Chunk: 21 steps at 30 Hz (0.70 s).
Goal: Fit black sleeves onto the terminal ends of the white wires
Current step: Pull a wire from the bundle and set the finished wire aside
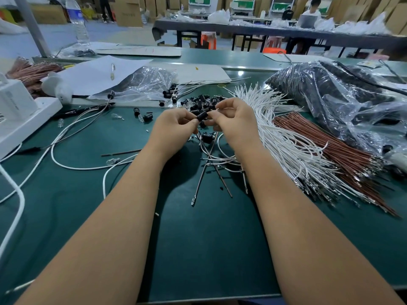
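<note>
Right over the pile of loose black sleeves (203,103), both hands meet, keeping spare parts within reach. From the head view, the left hand (174,124) pinches one black sleeve (202,116) with curled fingers, and the right hand (233,119) closes narrowly against its other end, likely feeding a wire in. The white wires (284,137) fan out just right.

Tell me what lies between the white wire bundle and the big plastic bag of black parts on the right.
In the head view, a bundle of brown wires lies between the white wires and the plastic bag.
</note>
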Tool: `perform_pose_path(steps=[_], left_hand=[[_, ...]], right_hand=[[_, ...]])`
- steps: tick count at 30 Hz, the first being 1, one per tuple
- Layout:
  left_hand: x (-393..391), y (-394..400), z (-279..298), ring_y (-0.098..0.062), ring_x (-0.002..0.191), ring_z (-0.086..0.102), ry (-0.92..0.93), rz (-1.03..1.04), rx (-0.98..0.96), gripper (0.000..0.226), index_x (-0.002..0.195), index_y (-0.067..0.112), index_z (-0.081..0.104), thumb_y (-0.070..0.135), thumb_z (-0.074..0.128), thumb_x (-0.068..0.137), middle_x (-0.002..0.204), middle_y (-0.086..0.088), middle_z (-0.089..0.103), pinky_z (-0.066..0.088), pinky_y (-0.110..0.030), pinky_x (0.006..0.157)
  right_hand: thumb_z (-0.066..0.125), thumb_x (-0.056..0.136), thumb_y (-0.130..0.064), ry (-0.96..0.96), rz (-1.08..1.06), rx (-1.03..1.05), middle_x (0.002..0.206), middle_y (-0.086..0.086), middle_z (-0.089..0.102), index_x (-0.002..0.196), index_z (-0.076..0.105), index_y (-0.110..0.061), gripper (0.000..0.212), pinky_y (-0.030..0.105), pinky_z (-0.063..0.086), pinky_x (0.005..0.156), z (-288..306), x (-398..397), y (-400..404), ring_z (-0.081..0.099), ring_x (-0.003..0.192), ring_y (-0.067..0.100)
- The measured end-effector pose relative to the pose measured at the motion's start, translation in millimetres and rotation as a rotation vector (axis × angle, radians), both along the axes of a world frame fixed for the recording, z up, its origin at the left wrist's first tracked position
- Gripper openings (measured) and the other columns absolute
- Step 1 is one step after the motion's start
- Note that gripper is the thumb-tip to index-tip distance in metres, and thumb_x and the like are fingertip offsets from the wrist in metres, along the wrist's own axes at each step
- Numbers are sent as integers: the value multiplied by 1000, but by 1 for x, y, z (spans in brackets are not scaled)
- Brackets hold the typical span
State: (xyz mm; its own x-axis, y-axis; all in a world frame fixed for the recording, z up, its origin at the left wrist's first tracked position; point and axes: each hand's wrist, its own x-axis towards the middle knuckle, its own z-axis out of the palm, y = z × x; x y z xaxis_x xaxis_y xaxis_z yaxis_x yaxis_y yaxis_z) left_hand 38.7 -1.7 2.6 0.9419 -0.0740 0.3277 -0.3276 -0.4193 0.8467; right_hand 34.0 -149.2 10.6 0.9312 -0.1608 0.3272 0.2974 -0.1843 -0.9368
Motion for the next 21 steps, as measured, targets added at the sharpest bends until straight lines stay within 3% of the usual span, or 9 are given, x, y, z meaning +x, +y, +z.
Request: perform_pose_path(steps=[6,11,21], left_hand=[[1,0,-1,-12,60,53,11,-27,-25,9,87,12,70,14,61,90,72,-4,71,49,-32,66],[-2,-2,0,-17,62,54,1,-68,-54,9,87,13,70,12,62,89,73,-9,71,48,-33,65],[-4,-4,2,-15,61,54,-18,-86,-72,7,87,12,71,10,64,88,72,-11,70,46,-26,63]], right_hand=[[72,86,-18,56,-28,111,71,-1,64,79,58,-18,16,17,45,53,4,-3,-4,62,55,7],[70,87,-9,195,77,389,58,-2,59,81,59,-11,12,18,45,46,7,-4,-6,54,45,6],[72,84,-6,179,95,352,55,-3,59,77,56,-12,19,19,44,45,7,-4,-7,53,46,6]])
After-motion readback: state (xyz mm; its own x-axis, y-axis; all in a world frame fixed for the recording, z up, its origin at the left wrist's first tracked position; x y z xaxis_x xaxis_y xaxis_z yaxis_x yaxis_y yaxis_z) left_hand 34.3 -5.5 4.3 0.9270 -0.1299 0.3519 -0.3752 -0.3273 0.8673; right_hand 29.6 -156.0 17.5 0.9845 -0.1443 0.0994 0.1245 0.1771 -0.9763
